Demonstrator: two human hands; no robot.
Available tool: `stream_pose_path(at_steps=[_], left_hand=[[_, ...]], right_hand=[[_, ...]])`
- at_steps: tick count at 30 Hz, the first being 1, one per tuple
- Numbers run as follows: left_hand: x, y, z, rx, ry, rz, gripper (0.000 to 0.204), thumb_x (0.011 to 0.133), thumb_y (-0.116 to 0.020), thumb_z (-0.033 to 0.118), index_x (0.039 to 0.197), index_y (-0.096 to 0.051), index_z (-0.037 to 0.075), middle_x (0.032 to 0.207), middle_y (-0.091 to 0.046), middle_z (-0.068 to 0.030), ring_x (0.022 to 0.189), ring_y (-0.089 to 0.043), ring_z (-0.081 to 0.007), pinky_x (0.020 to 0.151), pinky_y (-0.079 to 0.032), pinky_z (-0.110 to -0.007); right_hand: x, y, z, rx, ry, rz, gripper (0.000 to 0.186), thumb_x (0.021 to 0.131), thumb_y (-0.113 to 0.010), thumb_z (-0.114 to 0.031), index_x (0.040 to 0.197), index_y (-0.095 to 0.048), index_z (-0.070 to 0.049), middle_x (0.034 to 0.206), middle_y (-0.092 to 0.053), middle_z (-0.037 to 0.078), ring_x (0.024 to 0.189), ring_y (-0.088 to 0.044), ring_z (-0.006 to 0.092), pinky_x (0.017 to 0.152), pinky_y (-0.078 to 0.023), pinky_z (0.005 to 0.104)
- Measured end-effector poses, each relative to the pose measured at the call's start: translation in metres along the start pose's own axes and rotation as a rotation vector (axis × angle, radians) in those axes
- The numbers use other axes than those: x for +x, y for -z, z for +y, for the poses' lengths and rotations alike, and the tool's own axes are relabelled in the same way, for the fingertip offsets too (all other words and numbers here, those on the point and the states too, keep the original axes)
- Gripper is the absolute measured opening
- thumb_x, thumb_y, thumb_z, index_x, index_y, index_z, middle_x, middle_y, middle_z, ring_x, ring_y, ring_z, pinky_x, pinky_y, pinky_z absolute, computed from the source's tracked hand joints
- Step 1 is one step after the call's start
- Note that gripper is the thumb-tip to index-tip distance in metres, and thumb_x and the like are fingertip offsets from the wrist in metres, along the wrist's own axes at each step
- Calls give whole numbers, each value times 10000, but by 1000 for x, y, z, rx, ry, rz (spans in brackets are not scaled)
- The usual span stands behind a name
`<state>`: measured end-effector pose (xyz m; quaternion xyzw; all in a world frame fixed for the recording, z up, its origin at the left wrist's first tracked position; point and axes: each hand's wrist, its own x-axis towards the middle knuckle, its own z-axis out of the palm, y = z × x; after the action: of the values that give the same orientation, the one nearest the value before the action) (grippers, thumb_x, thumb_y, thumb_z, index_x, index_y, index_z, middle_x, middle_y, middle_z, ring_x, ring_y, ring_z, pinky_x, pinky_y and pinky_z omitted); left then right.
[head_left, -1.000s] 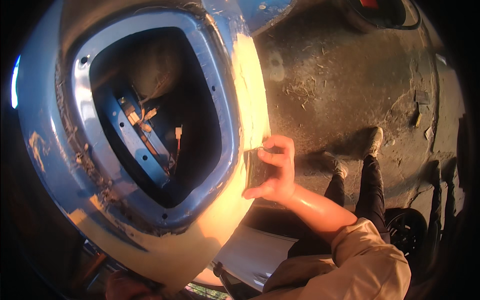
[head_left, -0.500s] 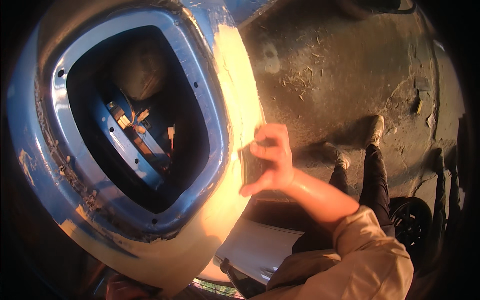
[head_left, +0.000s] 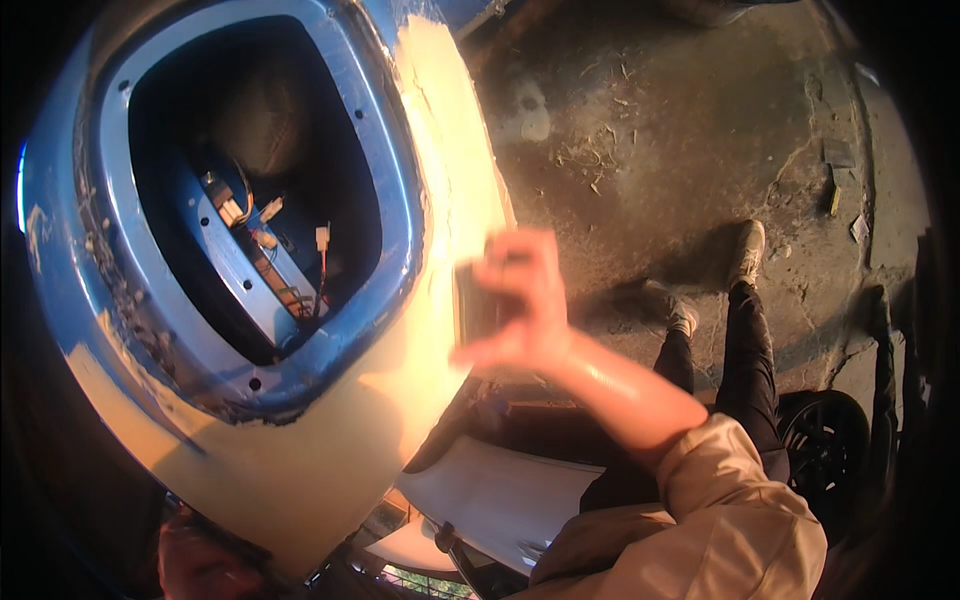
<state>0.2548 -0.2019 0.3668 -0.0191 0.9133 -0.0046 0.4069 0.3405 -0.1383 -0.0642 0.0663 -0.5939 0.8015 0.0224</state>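
Observation:
A blue car body panel (head_left: 404, 200) surrounds a large rounded opening at the left. Cream-yellow filler (head_left: 450, 130) covers its right and lower edge. My right hand (head_left: 530, 300) is at the filler's right edge, smeared by motion, thumb and fingers bent around a flat dark pad (head_left: 472, 305). That pad lies against the filled surface; its exact kind is unclear. At the lower left, below the panel, a dim reddish shape looks like my left hand (head_left: 208, 562); its fingers cannot be made out.
Wire connectors (head_left: 322, 238) hang inside the opening. A white car panel (head_left: 500, 490) lies below my right forearm. On the stained concrete floor (head_left: 640, 120) are my shoes (head_left: 748, 252) and scattered scraps. A black wheel (head_left: 825, 450) stands at the right.
The car panel has shifted left and up in the picture. My right hand with the pad has shifted the same way and is more blurred. The reddish shape sits further left.

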Motion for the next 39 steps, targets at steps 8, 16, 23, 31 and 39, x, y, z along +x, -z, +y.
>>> stream_pose_path(at_steps=[8,16,23,31,39], left_hand=[[-23,-23,2,24,130,161,357,736,-708,254,930,-508,30,1010,-509,-156,851,-498,-234,745,-417,-329],[-23,-29,5,51,162,240,357,711,-696,249,935,-533,24,985,-492,-125,838,-509,-203,725,-422,-306],[-21,-18,8,151,67,132,364,680,-719,221,946,-544,46,969,-478,-102,843,-503,-206,751,-427,-325],[-19,-21,12,157,111,160,378,687,-735,254,947,-549,51,973,-491,-105,840,-513,-210,748,-415,-332],[-20,-15,9,180,54,121,363,692,-738,246,948,-565,54,961,-508,-111,810,-520,-214,731,-416,-334]], right_hand=[[57,-9,27,4,-287,122,667,661,-948,-391,1136,-630,-49,1158,-549,147,1105,-549,315,948,-479,450],[59,-9,18,45,-221,101,688,662,-941,-459,1136,-642,-60,1120,-530,130,1071,-538,294,919,-481,439],[-14,-8,-18,-67,-21,54,802,626,-925,-597,1188,-654,-93,1155,-525,153,1140,-519,338,986,-453,488],[67,-6,26,-1,-262,194,609,699,-924,-330,1142,-628,-33,1160,-529,144,1093,-533,308,930,-486,416],[2,2,-1,18,111,11,761,600,-942,-562,1146,-678,-102,1125,-550,136,1083,-536,323,956,-456,463]])
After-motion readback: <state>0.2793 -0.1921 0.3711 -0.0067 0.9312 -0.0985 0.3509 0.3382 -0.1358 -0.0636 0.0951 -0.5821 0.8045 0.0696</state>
